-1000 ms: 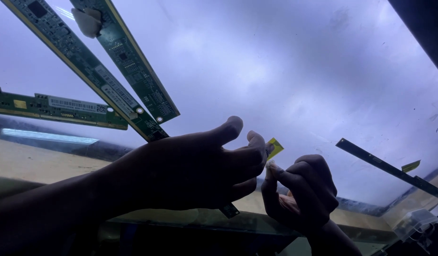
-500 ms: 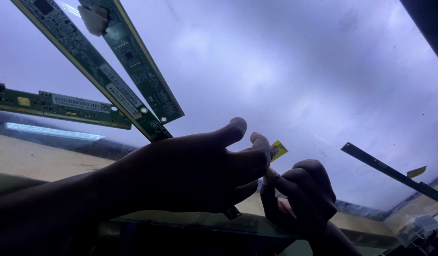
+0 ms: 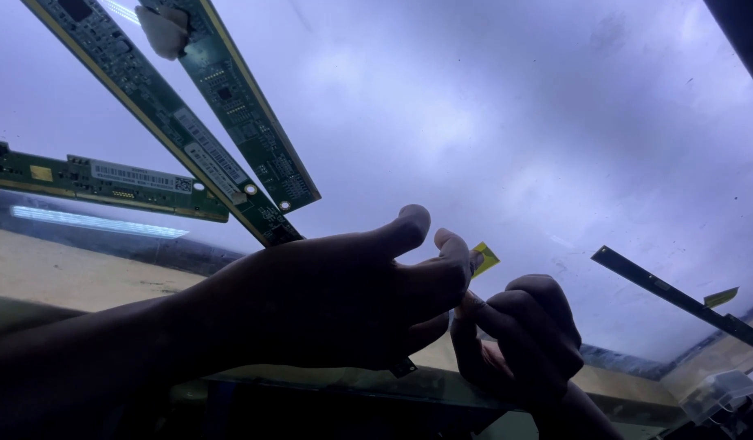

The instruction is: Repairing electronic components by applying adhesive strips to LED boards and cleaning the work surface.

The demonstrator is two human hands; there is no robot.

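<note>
— Both hands are meeting in the head view. Our left hand (image 3: 336,301) is curling with thumb and forefinger closing together on a small yellow tab (image 3: 484,258), which is sticking up just past the fingertips.

— And our right hand (image 3: 523,334)?

— It is sitting just beside and below the left, fingers folded into a loose fist. One fingertip is touching the left hand under the tab. We cannot tell whether it is gripping the tab too, since the hands are in deep shadow.

— What is lying behind them?

— A large pale panel (image 3: 490,106) is filling the view. Three green circuit strips are resting on it up left: a long one (image 3: 156,114) running diagonally, a second (image 3: 246,114) beside it, and a third (image 3: 99,179) lying nearly level at the left edge. A dark strip (image 3: 678,297) is slanting at the right, with another yellow tab (image 3: 720,297) just beside it.
</note>
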